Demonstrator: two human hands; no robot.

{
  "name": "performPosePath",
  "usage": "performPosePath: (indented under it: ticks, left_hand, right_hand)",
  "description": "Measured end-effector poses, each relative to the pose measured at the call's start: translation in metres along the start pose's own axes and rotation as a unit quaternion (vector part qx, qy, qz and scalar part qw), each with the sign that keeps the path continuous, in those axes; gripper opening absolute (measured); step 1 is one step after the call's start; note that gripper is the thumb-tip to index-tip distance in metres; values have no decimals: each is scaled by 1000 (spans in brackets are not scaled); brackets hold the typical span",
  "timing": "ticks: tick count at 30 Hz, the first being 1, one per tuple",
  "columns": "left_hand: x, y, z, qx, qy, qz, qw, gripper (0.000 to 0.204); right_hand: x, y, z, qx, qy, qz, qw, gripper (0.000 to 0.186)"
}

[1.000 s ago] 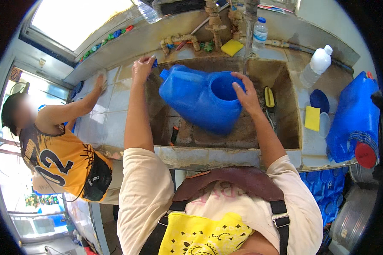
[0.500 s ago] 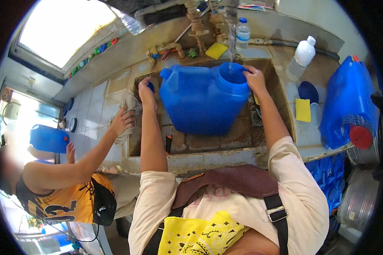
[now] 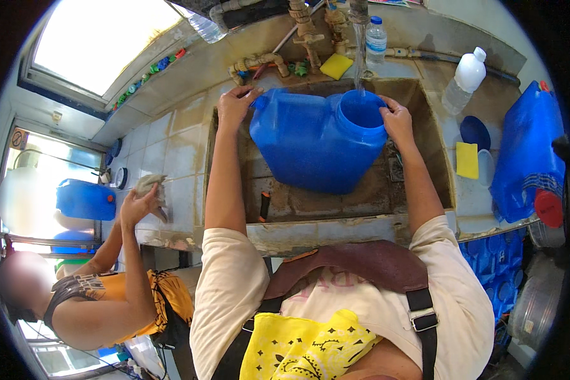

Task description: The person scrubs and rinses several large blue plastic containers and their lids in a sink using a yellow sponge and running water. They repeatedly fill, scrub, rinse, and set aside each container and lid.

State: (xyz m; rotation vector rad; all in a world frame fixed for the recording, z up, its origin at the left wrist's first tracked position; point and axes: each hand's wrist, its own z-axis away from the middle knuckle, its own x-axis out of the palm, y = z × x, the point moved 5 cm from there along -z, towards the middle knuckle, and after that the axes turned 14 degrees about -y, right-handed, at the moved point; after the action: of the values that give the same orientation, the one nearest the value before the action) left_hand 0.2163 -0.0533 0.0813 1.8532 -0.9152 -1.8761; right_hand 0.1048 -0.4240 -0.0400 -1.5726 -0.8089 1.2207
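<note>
A large blue plastic jerrycan (image 3: 316,149) lies tilted in a tiled sink (image 3: 448,171). Water (image 3: 360,60) runs from a pipe above into its wide open mouth. My right hand (image 3: 397,121) is closed on the rim of that mouth. At the opposite end, my left hand (image 3: 235,106) has its fingers pinched at a small blue cap (image 3: 259,100) on the narrow spout; the fingers partly hide it. A tool with a black and orange handle (image 3: 264,206) rests on the sink floor near the front wall.
Right of the sink are a yellow sponge (image 3: 467,160), a dark blue lid (image 3: 475,132), a white bottle (image 3: 467,79) and another blue jerrycan (image 3: 531,152). Behind stand pipes (image 3: 307,38) and a water bottle (image 3: 376,41). To the left, another person holds a cloth (image 3: 151,185).
My left hand, which held a small blue cap beside the jerrycan, has moved up to the narrow spout. The other person has lifted the cloth off the tiles.
</note>
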Motion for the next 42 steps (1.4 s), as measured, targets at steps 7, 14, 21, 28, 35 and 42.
performPosePath:
  ticks: [7,14,21,28,35,42]
  left_hand:
    - [15,-17,-3,38,-40,189,980,42]
    - [6,-36,4,-116,-125,169,971,46]
    - [-11,-24,14,-19,-183,246,952,46]
    - [-18,-18,13,6,-216,153,964,44]
    - [-20,-19,17,21,-223,166,960,44]
    - [-15,-38,36,-84,-340,86,933,63]
  right_hand:
    - [-2,-5,4,-3,-3,6,1000,35]
    - [6,-10,4,-3,-15,8,1000,35]
    - [13,-20,10,-8,-16,12,1000,36]
    - [21,-20,10,-10,-30,23,999,35]
    - [25,-27,11,-67,-19,45,997,34]
    - [28,-24,3,-32,-58,-7,998,34]
